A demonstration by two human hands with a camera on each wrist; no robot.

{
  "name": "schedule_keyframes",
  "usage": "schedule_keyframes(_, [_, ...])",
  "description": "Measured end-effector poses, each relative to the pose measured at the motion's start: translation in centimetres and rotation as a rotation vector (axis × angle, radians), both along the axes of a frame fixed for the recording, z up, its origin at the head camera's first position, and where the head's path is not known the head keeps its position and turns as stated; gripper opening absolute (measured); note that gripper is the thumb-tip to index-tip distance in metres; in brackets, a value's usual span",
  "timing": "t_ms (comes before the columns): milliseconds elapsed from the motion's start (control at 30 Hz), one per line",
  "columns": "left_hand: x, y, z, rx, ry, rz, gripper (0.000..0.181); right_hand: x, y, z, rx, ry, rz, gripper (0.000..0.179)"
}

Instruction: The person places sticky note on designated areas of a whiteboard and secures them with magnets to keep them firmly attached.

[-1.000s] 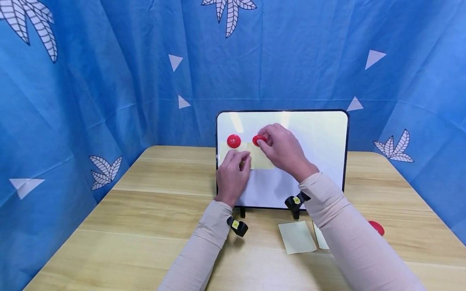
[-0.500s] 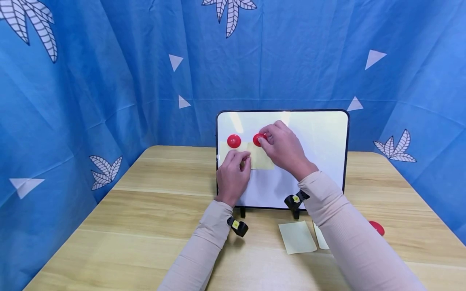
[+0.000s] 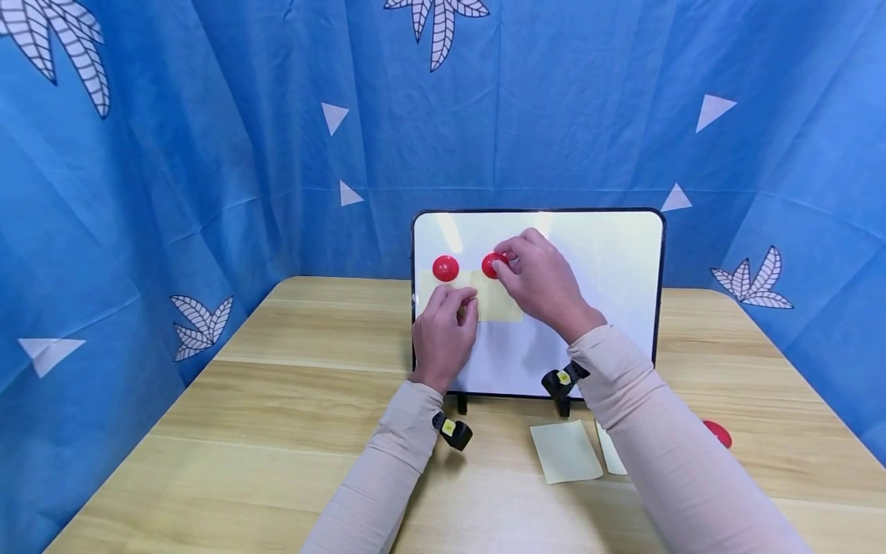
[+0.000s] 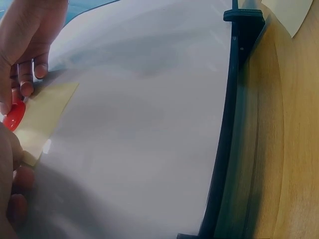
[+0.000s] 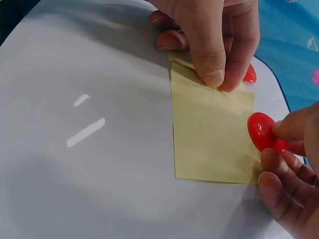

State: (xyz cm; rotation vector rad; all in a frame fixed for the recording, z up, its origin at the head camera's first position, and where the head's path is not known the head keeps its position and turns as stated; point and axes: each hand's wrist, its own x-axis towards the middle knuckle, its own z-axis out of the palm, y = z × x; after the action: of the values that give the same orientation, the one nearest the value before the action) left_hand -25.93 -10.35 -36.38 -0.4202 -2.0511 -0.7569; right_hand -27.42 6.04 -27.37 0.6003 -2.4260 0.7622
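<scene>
A small whiteboard (image 3: 609, 292) stands upright on the table. My right hand (image 3: 543, 288) pinches a red round magnet (image 5: 260, 130) between thumb and fingers, at the top edge of a yellow sticky note (image 5: 214, 139) that lies against the board. With thumb and forefinger together, my left hand (image 3: 444, 335) pinches that note at its left edge, where it meets a second yellow note (image 5: 180, 58) mostly hidden behind the hand. Another red magnet (image 3: 445, 268) sits on the board at the top of this second note.
Below the board, a loose yellow note (image 3: 566, 452) lies on the wooden table (image 3: 277, 438), with another note (image 3: 611, 450) partly under my right forearm. Beside that forearm is one more red magnet (image 3: 718, 433). A blue curtain (image 3: 554, 138) hangs behind.
The magnet in my right hand has tilted from edge-on to facing outward, flatter to the board, and shifted slightly up. My left hand stays where it was.
</scene>
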Motion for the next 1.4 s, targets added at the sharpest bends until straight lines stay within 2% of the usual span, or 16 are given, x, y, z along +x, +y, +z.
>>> schedule_keyframes(367, [0.0,0.0,0.1,-0.003,0.002,0.005,0.018,0.0,0.1,0.1,0.010,-0.009,0.001,0.034])
schedule_keyframes(633, [0.0,0.0,0.0,-0.002,0.019,0.007,0.016,0.4,0.5,-0.2,-0.015,0.018,0.001,0.032])
schedule_keyframes(1033, [0.4,0.6,-0.3,0.009,0.059,-0.031,0.011,1.8,1.8,-1.5,-0.083,0.065,0.018,0.021])
schedule_keyframes(1400, [0.8,1.3,-0.7,0.026,0.065,-0.097,0.009,3.7,3.0,-3.6,-0.067,0.071,0.037,0.014])
